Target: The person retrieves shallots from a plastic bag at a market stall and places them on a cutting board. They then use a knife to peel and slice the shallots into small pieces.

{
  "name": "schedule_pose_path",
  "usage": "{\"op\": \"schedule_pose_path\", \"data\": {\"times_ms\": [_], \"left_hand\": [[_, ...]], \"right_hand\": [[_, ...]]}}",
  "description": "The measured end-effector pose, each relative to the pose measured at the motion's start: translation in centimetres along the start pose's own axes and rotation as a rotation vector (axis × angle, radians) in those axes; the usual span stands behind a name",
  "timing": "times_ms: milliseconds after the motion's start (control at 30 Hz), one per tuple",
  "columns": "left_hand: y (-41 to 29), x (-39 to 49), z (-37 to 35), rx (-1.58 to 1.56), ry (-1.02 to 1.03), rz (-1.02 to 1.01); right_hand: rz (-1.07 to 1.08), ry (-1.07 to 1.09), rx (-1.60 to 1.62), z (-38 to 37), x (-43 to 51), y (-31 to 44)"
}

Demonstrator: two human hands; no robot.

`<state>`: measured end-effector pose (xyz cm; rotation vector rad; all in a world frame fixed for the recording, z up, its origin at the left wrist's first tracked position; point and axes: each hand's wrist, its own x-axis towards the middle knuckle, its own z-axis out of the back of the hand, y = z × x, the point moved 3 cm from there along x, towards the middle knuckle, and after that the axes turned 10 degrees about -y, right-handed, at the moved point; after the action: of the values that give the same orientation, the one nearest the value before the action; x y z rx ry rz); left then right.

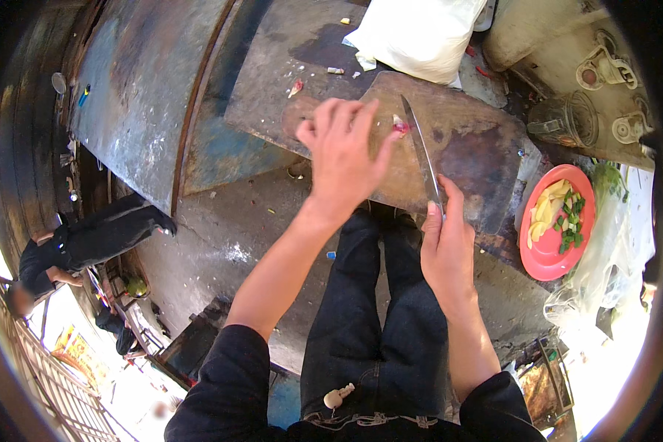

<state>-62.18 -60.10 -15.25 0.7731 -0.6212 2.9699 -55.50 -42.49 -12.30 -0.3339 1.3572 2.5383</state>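
My right hand point(447, 243) grips a kitchen knife point(423, 150) by its handle, and the blade points away from me over the wooden cutting board point(464, 108). Just left of the blade lies a small red-and-white vegetable piece point(401, 126), too small to tell whether garlic or shallot. My left hand point(342, 149) hovers over the board's left part, fingers spread and nothing seen in them. Beneath that hand the board's rounded handle point(298, 115) shows partly. Another red-and-white scrap point(296, 87) rests on the worn tabletop point(259, 83) beyond the handle.
On the right, a pink plate point(550, 262) holds pale yellow slices point(547, 212) and chopped green onion point(573, 209). Clear plastic bags point(591, 287) lie beside it. A white bag point(420, 33) and a glass mug point(566, 119) stand behind the board. A person point(105, 232) is at far left.
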Motion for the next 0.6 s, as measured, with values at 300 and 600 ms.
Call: {"op": "schedule_pose_path", "data": {"times_ms": [300,600], "left_hand": [[-0.6,-0.5,-1.2,-0.123,0.023,0.093],[-0.7,0.0,-1.7,-0.194,0.018,0.089]], "right_hand": [[0.091,-0.034,-0.076,0.0,0.2,-0.9],[0.028,-0.002,-0.100,0.2,-0.5,-0.7]]}}
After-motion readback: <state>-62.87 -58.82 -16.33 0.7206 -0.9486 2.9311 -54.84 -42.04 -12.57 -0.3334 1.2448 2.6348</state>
